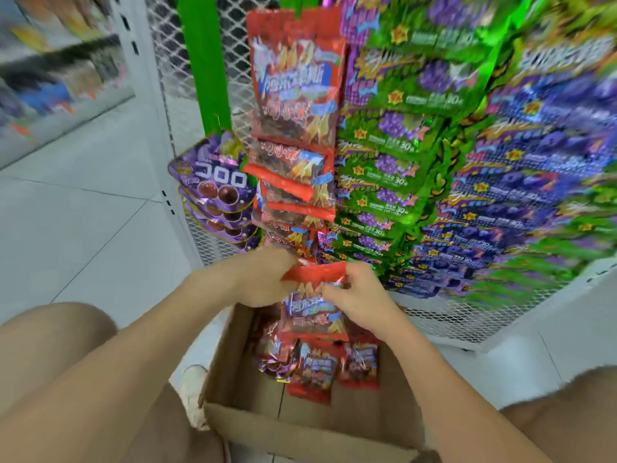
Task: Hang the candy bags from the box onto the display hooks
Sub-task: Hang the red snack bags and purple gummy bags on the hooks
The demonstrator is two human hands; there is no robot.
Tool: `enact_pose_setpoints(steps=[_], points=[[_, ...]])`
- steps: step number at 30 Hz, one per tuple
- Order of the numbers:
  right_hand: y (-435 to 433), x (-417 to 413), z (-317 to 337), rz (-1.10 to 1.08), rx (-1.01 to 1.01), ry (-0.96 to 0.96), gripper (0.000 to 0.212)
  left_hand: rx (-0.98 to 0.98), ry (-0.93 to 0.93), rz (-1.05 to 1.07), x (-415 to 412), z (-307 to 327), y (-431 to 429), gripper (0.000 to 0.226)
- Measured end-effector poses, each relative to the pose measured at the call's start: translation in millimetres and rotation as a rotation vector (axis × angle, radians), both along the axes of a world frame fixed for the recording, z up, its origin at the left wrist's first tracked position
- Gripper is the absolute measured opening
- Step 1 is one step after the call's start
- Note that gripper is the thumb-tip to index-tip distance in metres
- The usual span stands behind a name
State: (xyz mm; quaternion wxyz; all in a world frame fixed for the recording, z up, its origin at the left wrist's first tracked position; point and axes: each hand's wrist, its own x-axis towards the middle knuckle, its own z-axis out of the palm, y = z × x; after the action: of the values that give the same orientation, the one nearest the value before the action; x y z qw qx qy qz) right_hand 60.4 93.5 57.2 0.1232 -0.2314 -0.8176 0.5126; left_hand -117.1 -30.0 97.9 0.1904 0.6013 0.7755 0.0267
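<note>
head view: both hands, left hand point(267, 279) and right hand point(354, 292), pinch a red candy bag point(314, 295) above the box point(300, 426), its top lifted toward the hooks.

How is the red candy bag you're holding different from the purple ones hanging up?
The red plastic candy bag is gripped by the left hand and right hand; the purple plastic candy bags hang on the white mesh rack. The red bag has straight edges; the purple bags are rounded. Both are shiny.

Pale tiles are covering the floor point(83, 202), catching even light. A white mesh rack point(167, 78) with a green post point(200, 61) is standing ahead; blurred shelves point(60, 78) are lining the left.
</note>
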Motion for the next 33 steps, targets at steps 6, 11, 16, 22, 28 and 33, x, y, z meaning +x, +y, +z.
enact_pose_setpoints(steps=[6,11,16,22,28,33], points=[[-15.3,6.7,80.7,-0.202,0.175,0.334,0.006,0.399,-0.539,0.060,-15.1,79.1,-15.7,0.024],[-22.8,-1.4,149.2,-0.325,0.333,0.530,0.004,0.839,-0.719,0.192,-11.9,132.5,-8.8,0.032],[-25.2,-21.0,217.6,-0.464,0.650,0.651,0.010,1.260,-0.629,0.305,-11.8,181.9,9.0,0.018],[-20.7,-59.4,269.2,-0.534,0.915,0.747,0.013,1.310,-0.782,0.385,-27.6,219.2,38.3,0.033],[-6.0,-94.9,285.7,-0.565,0.918,0.791,0.015,1.285,-1.025,0.407,-43.1,227.5,59.8,0.049],[3.5,-107.4,282.6,-0.658,0.623,0.787,0.019,1.213,-1.326,0.461,-42.2,234.1,60.7,0.032]])
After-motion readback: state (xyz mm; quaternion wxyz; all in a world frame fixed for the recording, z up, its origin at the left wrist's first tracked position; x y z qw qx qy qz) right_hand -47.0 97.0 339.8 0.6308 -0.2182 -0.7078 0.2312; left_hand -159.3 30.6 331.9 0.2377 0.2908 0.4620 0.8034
